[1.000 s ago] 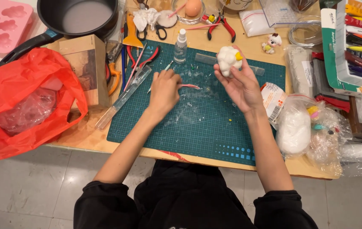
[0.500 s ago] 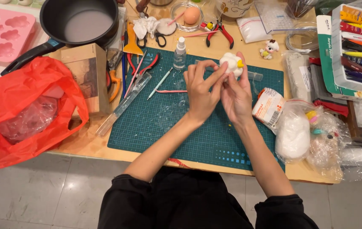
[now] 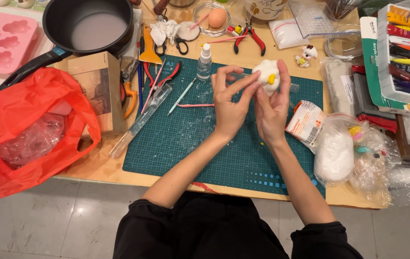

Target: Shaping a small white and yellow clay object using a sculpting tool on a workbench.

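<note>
A white clay figure (image 3: pixel 264 76) with a small yellow piece on it is held up above the green cutting mat (image 3: pixel 176 144). My right hand (image 3: pixel 272 108) cups it from below and behind. The fingertips of my left hand (image 3: pixel 229 103) press against the figure's left side. A pink-tipped modelling tool (image 3: pixel 193 105) and a thin teal one (image 3: pixel 182 96) lie on the mat just left of my hands. A small clear dropper bottle (image 3: pixel 205 62) stands upright at the mat's far edge.
A red plastic bag (image 3: pixel 22 129) and a cardboard box (image 3: pixel 97 88) sit at the left, a black pot (image 3: pixel 87 26) and pink mould (image 3: pixel 1 41) behind. Pliers (image 3: pixel 249 39), a small finished figure (image 3: pixel 307 55), a paint set (image 3: pixel 402 52) and clay bags (image 3: pixel 339 153) crowd the right.
My left hand left the mat and rose to join the right hand on the white figure. Both hands now hold it a little nearer to me than before.
</note>
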